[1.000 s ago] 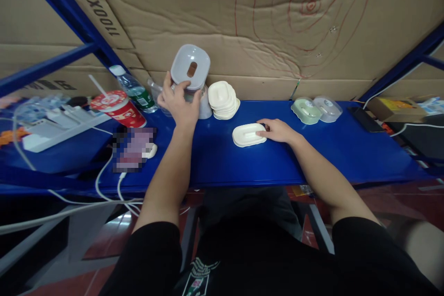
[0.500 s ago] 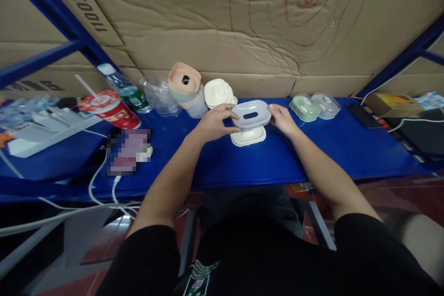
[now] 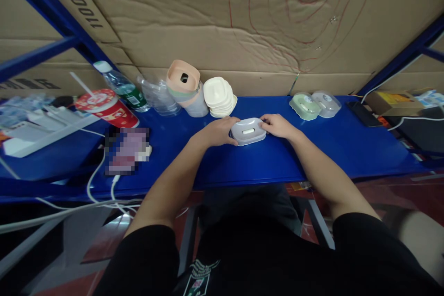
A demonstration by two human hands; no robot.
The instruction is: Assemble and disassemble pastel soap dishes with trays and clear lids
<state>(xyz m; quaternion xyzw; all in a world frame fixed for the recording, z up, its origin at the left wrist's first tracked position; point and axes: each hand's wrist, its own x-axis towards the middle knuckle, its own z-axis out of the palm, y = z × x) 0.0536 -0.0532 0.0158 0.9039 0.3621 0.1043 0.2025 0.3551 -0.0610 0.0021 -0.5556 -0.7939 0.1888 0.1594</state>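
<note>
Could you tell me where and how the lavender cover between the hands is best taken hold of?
I would take the lavender cover by its two rounded ends, from left and right, where the left hand and right hand are: it is longest that way, and its middle has a slot.

"1100X38" on cardboard [image 3: 208, 46]; bottle label [image 3: 135, 98] illegible.

Left and right fingers [image 3: 270, 122] on grey dish [image 3: 243, 138] | blue table [image 3: 222, 166] beneath | cream stack [image 3: 219, 95] behind
</note>
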